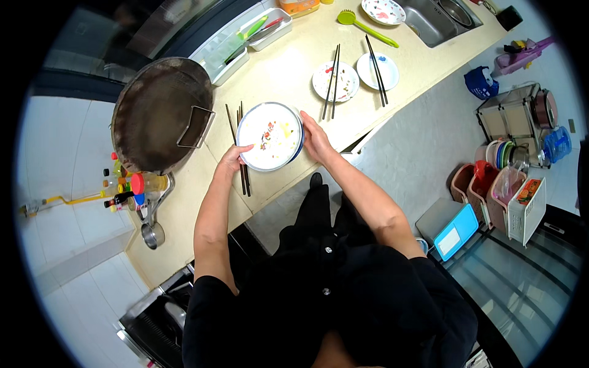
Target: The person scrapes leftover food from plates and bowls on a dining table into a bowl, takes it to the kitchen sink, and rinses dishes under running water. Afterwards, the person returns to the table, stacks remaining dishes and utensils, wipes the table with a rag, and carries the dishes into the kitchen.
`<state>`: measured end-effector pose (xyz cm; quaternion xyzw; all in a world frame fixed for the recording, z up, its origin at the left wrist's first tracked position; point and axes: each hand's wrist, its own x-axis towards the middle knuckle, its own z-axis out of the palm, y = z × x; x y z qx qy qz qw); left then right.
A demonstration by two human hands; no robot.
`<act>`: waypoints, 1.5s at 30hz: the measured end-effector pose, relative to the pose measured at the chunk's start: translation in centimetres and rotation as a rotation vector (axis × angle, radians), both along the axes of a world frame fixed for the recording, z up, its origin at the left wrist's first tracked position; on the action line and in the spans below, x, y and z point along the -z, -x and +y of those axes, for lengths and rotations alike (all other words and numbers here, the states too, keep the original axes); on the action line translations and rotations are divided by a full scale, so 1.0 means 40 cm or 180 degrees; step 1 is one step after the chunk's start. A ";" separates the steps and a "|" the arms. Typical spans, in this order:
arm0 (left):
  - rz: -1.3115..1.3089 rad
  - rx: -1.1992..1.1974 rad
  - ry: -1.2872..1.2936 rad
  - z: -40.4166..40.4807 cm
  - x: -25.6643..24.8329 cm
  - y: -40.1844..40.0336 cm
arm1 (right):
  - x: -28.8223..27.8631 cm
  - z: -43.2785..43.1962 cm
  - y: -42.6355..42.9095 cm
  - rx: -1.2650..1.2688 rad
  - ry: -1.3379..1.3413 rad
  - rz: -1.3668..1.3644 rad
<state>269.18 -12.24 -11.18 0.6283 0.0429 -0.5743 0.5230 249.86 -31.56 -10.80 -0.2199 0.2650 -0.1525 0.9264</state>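
Both my hands grip a stack of white dishes with dark blue edges, and the top plate [271, 138] carries scraps of red and yellow food. My left hand [232, 158] has its thumb over the left rim. Flat against the right side of the stack is my right hand [316, 137]. Several dark chopsticks [245, 179] lie by my left hand, partly hidden by the stack. Farther right, a food-stained plate [346, 85] and a white plate [390, 73] stand side by side, each with a pair of chopsticks across it.
A large dark wok [156, 115] leans at the left beside condiment bottles [120, 184] and a metal ladle [153, 235]. Utensil trays [232, 66] line the back. Near the sink [428, 20] are a green brush [368, 30] and a patterned bowl [384, 18]. The counter's front edge [294, 185] runs before me.
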 end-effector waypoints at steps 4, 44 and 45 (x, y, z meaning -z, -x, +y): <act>-0.0079 0.0139 0.0005 -0.025 -0.013 -0.052 | 0.022 -0.031 -0.049 -0.0267 0.0718 0.1035; -0.4434 0.0511 -0.1004 -0.219 -0.083 -0.035 | -0.106 -0.037 0.172 0.1494 0.1642 0.1957; -0.4214 0.0779 -0.0707 -0.249 -0.094 -0.021 | -0.098 -0.029 0.183 0.1446 0.1604 0.1970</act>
